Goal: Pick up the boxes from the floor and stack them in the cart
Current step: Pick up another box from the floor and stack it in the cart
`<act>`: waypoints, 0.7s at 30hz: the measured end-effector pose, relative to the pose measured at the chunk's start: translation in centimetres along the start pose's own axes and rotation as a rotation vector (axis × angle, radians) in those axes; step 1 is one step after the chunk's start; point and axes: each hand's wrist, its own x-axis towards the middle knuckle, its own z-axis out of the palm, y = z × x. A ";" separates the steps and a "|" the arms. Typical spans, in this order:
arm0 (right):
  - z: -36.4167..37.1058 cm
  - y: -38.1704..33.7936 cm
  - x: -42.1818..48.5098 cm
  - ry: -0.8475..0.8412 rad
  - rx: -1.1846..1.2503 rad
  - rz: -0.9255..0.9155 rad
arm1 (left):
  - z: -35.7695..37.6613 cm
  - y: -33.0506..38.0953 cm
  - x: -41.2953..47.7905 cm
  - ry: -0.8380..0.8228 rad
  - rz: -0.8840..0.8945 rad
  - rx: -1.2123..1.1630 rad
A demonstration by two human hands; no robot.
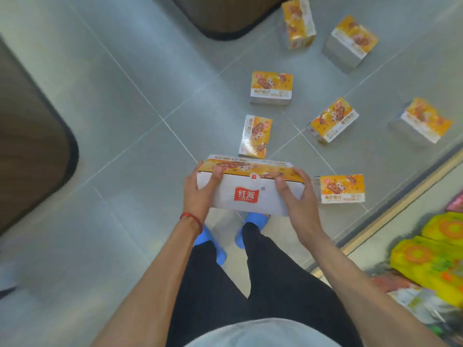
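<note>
I hold a white and orange box [246, 189] with a red logo in front of me, above my feet. My left hand [200, 194] grips its left end and my right hand [298, 199] grips its right end. Several more orange boxes lie scattered on the grey tiled floor: one just beyond the held box [255, 136], one to its right [342, 189], one farther up [271, 87], and others at the right [333, 120] [423, 120] and top right [298, 22] [350, 40]. No cart is in view.
A dark brown rounded fixture [32, 146] stands at the left and another [225, 13] at the top. A shelf edge with a metal rail [390, 211] runs along the right, with yellow and orange packets [431, 259] on it.
</note>
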 end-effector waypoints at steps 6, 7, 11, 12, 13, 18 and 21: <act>6.9 -1.7 -5.8 -0.190 -0.170 -0.023 | -9.0 -4.3 -6.8 0.173 -0.083 -0.240; 8.4 -1.7 -6.9 -0.221 -0.201 -0.033 | -10.8 -5.3 -7.9 0.216 -0.087 -0.265; 15.4 -1.0 -12.4 -0.337 -0.272 -0.047 | -18.3 -9.3 -12.1 0.384 -0.086 -0.373; 17.3 -0.9 -13.9 -0.364 -0.290 -0.054 | -20.4 -10.4 -13.2 0.422 -0.085 -0.412; 19.2 -0.7 -15.4 -0.389 -0.314 -0.068 | -22.5 -11.5 -14.2 0.454 -0.084 -0.445; 28.4 0.6 -22.6 -0.563 -0.453 -0.119 | -33.0 -15.7 -19.7 0.643 -0.088 -0.521; 33.8 1.5 -26.2 -0.659 -0.515 -0.139 | -38.0 -17.4 -22.6 0.776 -0.101 -0.546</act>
